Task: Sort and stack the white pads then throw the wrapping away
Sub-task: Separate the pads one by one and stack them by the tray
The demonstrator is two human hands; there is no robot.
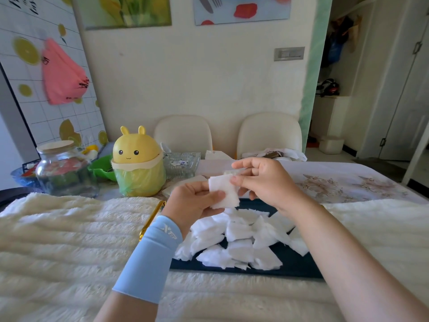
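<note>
1. Head view: one white pad [224, 192] is held up over the tabletop [336, 180], just above the pile of pads [241, 240].
2. The pad is pinched by the left hand [190, 201]. The thumb is laid on top, and the grip is closed on the pad's lower edge.
3. The pad's top corner is pinched by the right hand [260, 180] too, so that grip is also closed on the pad. A small white bit is seen by those fingers, but what it is cannot be told.
4. The pile is spread loosely on a dark mat [297, 263], with pads lying every which way. No neat stack is seen.
5. So the sorting is judged to be near its start, and most pads are left to be stacked.
6. The wrapping cannot be picked out for sure. A yellow bin [138, 163] is seen near, on the left, so the throwing away is judged as not done yet.
</note>
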